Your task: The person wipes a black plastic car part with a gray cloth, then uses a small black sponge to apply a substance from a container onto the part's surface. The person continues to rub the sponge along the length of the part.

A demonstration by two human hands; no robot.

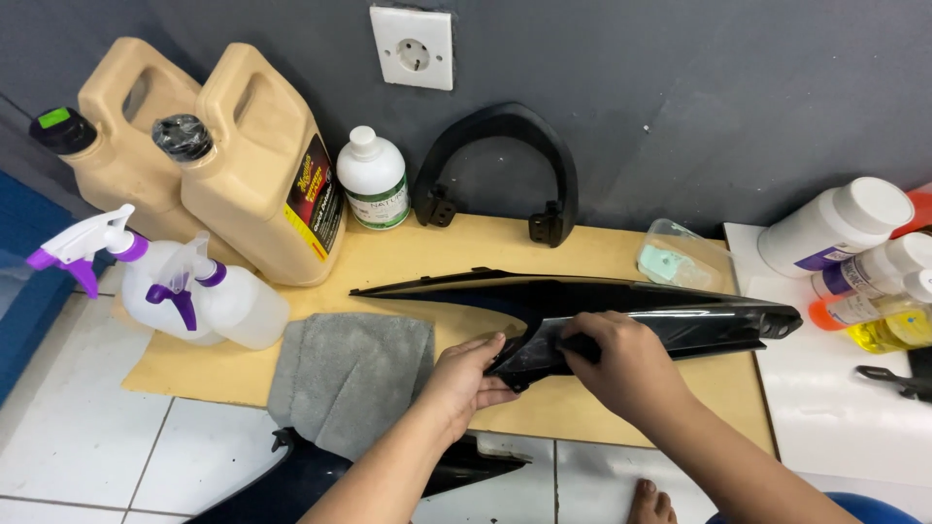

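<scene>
Over on the left sat two tan jugs (254, 160), spray bottles (218, 296) and a grey microfibre cloth (351, 378), lying unused on the cardboard sheet (408, 257). The left hand (468, 380) had its fingers closed on the lower tip of the glossy black fairing panel (621, 312), lying across the cardboard; the right hand (621, 367) pressed curled fingers on it. Looked mid-job, panel already shiny.

The single head-worn camera looked steeply down from close above the hands (544, 374), facing a dark grey wall (680, 97) beyond them. A tan cardboard sheet (408, 257) on the white tiled floor (78, 427) filled the middle of the view.
</scene>
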